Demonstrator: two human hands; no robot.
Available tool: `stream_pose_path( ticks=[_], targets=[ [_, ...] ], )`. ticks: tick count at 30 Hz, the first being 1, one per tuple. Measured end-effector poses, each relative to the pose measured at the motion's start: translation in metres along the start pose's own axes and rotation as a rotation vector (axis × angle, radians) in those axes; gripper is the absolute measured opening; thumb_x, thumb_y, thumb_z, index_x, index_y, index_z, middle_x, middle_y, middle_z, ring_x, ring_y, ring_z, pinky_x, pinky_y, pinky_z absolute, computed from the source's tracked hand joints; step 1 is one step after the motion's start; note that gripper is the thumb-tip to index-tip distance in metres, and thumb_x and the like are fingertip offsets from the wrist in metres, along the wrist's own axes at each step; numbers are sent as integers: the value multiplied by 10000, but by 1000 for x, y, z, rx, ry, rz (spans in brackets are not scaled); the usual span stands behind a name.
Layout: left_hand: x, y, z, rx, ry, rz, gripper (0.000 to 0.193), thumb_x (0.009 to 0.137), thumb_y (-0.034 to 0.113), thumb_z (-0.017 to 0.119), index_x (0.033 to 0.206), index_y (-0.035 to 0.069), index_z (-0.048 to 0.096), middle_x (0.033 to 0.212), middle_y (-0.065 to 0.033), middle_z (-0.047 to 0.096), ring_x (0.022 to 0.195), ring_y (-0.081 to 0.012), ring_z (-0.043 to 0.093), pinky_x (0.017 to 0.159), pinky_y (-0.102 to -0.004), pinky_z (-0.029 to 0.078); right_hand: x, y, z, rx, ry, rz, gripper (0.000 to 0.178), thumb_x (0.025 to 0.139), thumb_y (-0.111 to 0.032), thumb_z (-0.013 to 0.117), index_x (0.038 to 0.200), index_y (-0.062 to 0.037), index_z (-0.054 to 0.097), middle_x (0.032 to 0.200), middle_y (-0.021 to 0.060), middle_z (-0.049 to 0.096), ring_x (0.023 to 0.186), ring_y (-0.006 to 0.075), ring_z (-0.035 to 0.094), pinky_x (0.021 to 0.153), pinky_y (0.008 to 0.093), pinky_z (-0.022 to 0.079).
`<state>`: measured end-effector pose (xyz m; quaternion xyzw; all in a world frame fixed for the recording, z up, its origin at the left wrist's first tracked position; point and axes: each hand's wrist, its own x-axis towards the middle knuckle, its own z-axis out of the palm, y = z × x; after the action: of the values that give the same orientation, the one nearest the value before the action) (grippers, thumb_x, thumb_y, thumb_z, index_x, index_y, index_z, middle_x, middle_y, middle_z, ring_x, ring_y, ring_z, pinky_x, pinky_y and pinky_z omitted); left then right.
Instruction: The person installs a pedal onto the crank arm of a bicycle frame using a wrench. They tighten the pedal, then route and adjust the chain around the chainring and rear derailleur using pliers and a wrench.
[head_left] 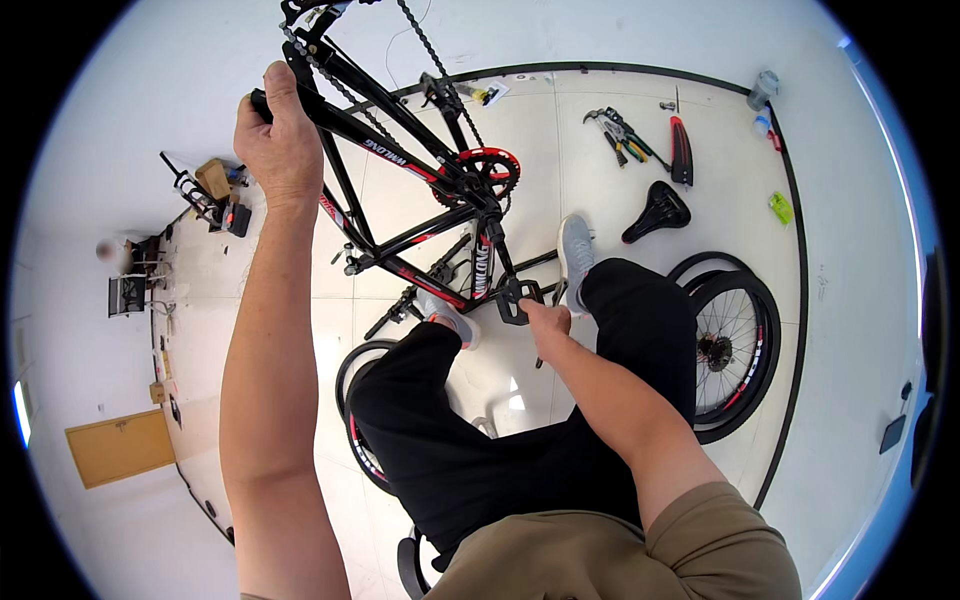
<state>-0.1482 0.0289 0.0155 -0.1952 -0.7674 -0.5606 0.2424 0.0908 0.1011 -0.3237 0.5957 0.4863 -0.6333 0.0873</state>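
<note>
A black bicycle frame (440, 215) with red and white markings stands tilted in front of me, a red-edged chainring (492, 172) and a loose-hanging chain (425, 45) on it. High at the left, my left hand (280, 150) is closed round a black part at the frame's upper end; its fingers are mostly hidden. Low at the middle, my right hand (547, 326) is closed at the black pedal (514, 301) on the crank arm's end. A small dark tip pokes out below that hand, too little of it showing to name.
Wheels (738, 350) lie right of my leg, another (362, 430) at the left. A black saddle (657, 212), red-black mudguard (681, 152) and several hand tools (622, 135) lie at the far right. A bicycle fork (192, 190) and cardboard box (213, 179) stand far left.
</note>
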Motion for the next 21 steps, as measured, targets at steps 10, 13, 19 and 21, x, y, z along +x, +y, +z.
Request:
stream_pose_path(
  ticks=[10,13,19,21],
  targets=[
    [-6,8,17,-52,-33,82,487,982,497,669,795,55,585,723,50,497,681,-60,401,606,-239,354,25,16,-3,393,-328,325,238,915,-262,734,928,-58,612,766,117,664,469,79,414,400,256,308],
    [-5,8,18,-24,-33,85,500,982,507,664,784,55,583,711,50,495,680,-59,402,609,-242,360,35,15,-5,410,-306,322,213,941,-247,701,924,-55,610,758,110,659,472,90,423,396,260,305],
    [-5,7,13,28,-34,51,533,976,535,655,832,23,619,745,25,541,713,-83,437,660,-261,406,28,10,-11,473,-165,263,219,942,-238,696,909,-44,600,752,99,651,490,112,457,397,262,311],
    [-4,6,13,52,-27,51,535,977,535,655,848,16,628,757,19,553,721,-87,447,670,-262,412,24,7,-12,470,-171,259,229,943,-243,696,916,-41,593,753,97,649,493,116,461,396,263,311]
  ],
)
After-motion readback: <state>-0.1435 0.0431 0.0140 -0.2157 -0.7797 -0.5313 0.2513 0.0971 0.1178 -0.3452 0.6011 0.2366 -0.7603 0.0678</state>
